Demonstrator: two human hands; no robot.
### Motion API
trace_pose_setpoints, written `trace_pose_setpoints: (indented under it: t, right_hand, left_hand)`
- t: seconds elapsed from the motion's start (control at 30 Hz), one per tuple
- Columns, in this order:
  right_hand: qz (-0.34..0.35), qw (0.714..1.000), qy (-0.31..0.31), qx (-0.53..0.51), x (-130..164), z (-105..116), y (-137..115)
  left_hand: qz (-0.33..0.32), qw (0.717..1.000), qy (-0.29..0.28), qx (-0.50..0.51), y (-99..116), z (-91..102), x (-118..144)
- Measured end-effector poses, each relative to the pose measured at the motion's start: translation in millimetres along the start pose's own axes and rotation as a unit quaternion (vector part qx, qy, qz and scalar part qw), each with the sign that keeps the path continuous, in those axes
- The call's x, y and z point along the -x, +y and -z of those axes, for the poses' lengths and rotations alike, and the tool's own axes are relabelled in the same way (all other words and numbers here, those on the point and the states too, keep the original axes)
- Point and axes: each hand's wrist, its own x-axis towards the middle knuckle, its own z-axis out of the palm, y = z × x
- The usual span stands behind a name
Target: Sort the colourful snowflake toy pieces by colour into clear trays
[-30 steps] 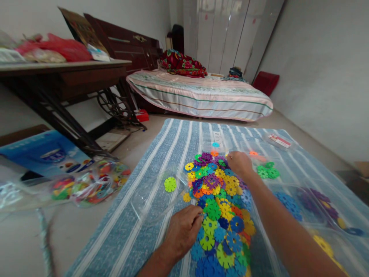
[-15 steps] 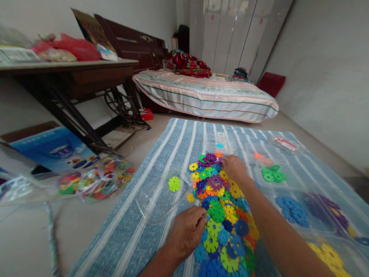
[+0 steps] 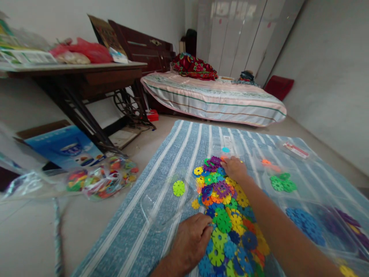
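A long heap of colourful notched plastic discs (image 3: 221, 221) lies on a blue striped cloth (image 3: 127, 215). My left hand (image 3: 193, 237) rests at the heap's near left edge with its fingers curled closed; whatever they hold, if anything, is hidden. At the far end my right hand (image 3: 235, 169) reaches down with fingers bunched beside purple discs (image 3: 213, 163), and its fingertips are too small to show a grip clearly. To the left, a lime-green disc (image 3: 178, 188) sits in a clear tray (image 3: 157, 221).
Clear trays on the right hold green discs (image 3: 283, 182), blue discs (image 3: 305, 223) and purple discs (image 3: 350, 223). A tray with one light-blue disc (image 3: 225, 150) stands beyond the heap. Bagged pieces (image 3: 102, 179) lie on the floor at left, near a sewing table (image 3: 86, 69). A bed (image 3: 213, 96) stands behind.
The camera has turned slightly left, so the scene sits farther right. Both hands keep nearly the same places at the heap; the right hand's fingers have shifted slightly.
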Motion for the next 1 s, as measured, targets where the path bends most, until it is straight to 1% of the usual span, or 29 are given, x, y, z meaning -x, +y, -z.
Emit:
trace_pose_setpoints:
  t: [0.17,0.4,0.7,0.83,1.0]
  right_hand:
    - [-0.007,1.000,0.008,-0.005,0,-1,-1]
    - [-0.014,1.000,-0.003,-0.027,3,-7,1]
    - [0.017,0.996,0.006,-0.093,25,-5,10]
    - [0.029,0.991,0.027,-0.124,38,-3,10]
    - [0.027,0.982,0.095,-0.159,64,5,7]
  left_hand:
    - [0.000,1.000,0.002,-0.002,-1,-0.7,0]
    - [-0.009,1.000,0.012,-0.003,-3,-3.1,1]
    - [0.001,1.000,0.001,-0.010,-1,-0.5,-1]
    - [-0.001,1.000,0.000,-0.013,-2,-1.3,-2]
    - [-0.008,1.000,0.001,-0.009,-3,-2.9,-2]
